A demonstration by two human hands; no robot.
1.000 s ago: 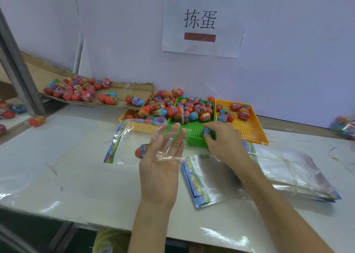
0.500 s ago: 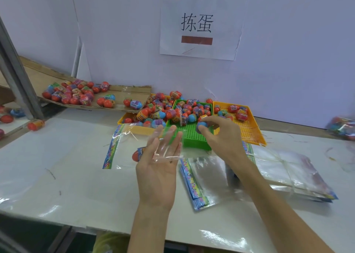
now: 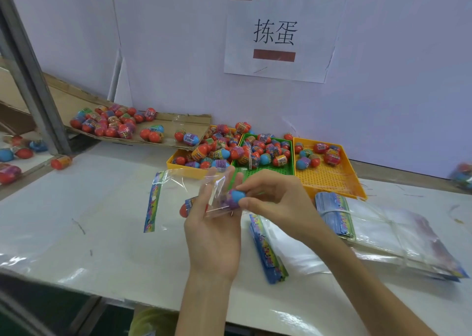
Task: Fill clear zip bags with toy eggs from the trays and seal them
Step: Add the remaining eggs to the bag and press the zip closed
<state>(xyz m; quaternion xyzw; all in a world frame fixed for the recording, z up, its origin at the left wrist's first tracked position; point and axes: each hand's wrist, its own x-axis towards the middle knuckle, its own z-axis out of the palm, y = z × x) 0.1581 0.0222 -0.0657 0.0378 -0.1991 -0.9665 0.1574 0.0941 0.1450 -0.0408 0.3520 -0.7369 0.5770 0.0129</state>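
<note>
One red egg point(image 3: 184, 209) is already inside the clear zip bag point(image 3: 173, 197), second one arriving. Half a second back the right hand point(image 3: 275, 203) was over the green tray point(image 3: 268, 173) picking. Now it's at the bag mouth, thumb and fingertips pinched on a blue egg point(image 3: 237, 195), whose tip is at the opening. Left hand point(image 3: 214, 233) is palm up with fingers straight and the film draped across them, propping the mouth open. Can't tell whether the thumb clamps the film. So the pick is done and insertion is the step in hand. Bag looks far from full, zip unsealed. Risk: film sags and the egg catches the lip.
</note>
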